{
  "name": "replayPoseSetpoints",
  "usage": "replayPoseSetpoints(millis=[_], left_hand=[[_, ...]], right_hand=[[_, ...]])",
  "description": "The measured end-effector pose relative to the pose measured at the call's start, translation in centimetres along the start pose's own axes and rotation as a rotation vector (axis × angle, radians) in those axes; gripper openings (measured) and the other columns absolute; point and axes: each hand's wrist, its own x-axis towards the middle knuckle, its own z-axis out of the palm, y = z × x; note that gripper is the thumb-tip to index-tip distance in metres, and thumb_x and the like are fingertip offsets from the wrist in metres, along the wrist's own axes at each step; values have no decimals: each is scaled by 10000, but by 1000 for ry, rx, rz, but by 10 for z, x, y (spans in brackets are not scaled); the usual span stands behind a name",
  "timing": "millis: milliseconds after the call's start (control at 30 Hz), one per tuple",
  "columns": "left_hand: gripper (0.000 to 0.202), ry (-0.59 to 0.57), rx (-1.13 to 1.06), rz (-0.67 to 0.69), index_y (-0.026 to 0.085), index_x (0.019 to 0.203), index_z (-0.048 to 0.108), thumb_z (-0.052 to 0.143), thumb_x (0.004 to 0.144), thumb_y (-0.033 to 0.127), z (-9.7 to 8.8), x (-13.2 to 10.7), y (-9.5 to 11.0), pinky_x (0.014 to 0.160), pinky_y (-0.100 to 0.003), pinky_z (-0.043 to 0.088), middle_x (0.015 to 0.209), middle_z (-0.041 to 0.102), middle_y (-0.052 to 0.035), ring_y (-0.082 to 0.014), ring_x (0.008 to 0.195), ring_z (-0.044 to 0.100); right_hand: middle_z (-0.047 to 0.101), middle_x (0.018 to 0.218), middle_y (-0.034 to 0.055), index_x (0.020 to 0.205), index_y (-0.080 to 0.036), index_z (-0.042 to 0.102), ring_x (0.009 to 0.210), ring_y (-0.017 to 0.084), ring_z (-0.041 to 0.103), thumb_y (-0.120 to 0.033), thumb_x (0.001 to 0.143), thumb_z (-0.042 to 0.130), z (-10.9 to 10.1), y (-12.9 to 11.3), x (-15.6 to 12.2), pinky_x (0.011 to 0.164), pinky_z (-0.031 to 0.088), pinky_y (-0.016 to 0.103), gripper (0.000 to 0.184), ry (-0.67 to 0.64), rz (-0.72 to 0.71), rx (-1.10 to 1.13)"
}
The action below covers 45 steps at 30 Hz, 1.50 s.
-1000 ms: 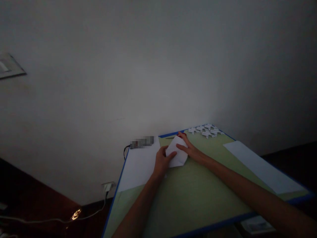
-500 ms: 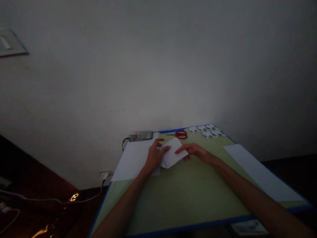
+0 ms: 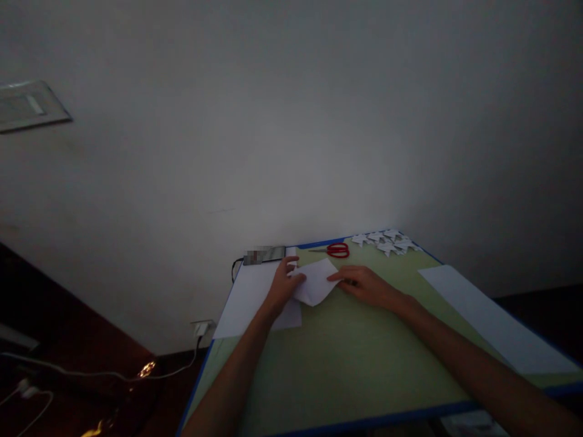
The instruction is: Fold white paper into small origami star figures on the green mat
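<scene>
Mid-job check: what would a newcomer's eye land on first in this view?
Probably the small white paper held between the left hand and the right hand, over the far half of the green tabletop. Next, likely the red-handled scissors lying just beyond it, and the cluster of folded paper shapes near the far right corner.

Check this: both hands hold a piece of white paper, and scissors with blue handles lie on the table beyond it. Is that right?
Not quite: the scissors are red-handled, not blue, as the head view shows. The left hand and right hand do hold the white paper, and the scissors lie beyond it on the table.
</scene>
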Motion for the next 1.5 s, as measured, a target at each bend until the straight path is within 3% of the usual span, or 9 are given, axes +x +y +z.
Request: replayPoseSetpoints(millis=[167,233,300,533,800,967,1233,1367,1500], left_hand=[[897,53,-296,-152,177,1344,484,914,556,183,2,1,-2,727,-362,566,1064,720,-159,-240,802,718],[822,120,-293,-169,129,1243,571,950,520,229,3,2,-6,736,-359,571,1046,729,-178,-239,790,724],[650,70,-254,-141,109,1114,653,937,557,285,4,3,-8,744,-359,576,1033,742,-183,-253,817,731],[312,-64,200,180,176,965,758,829,673,259,10,-2,-11,783,-343,554,949,774,-97,-269,914,719],[408,-228,19,80,132,965,742,784,732,464,20,-10,-11,602,-258,491,859,773,-97,-212,729,699],[442,-247,-102,-14,129,951,714,831,681,459,22,-16,-3,525,-225,438,762,762,-67,-174,617,662],[453,-299,-100,41,156,1060,740,839,692,403,24,-18,2,711,-300,542,956,788,-106,-238,827,731],[383,-292,-46,104,151,996,783,811,726,422,26,-17,2,839,-343,550,1033,783,-124,-270,944,727],[359,-302,-36,109,150,958,798,794,747,441,28,-18,3,832,-340,554,1006,789,-112,-270,919,732]], right_hand=[[784,943,76,1195,-201,731,788,197,713,-212,898,595,-2,-2,-1,770,521,316,328,23,68,-97],[768,805,44,1168,-202,743,669,169,679,-185,871,620,-2,-4,-1,698,496,284,322,6,91,-117],[760,809,36,1134,-215,758,662,155,664,-175,878,621,-2,-7,-2,692,480,272,294,-21,59,-119],[629,970,70,1002,-282,799,901,194,607,-353,933,652,1,-13,-2,785,490,310,178,-65,-119,-88],[601,1115,79,936,-219,738,1101,226,587,-353,855,746,17,-8,6,1000,465,393,157,175,-14,182],[671,961,42,951,-201,667,880,205,644,-388,799,780,16,-9,7,796,522,343,266,195,205,315],[722,1019,55,1003,-204,696,968,218,672,-348,830,747,14,-10,8,880,520,353,231,239,168,323],[733,990,50,982,-211,710,937,213,684,-362,841,750,13,-10,7,853,528,342,210,263,127,251],[739,981,47,984,-218,717,927,205,684,-369,869,731,11,-11,6,852,518,332,191,286,60,145]])
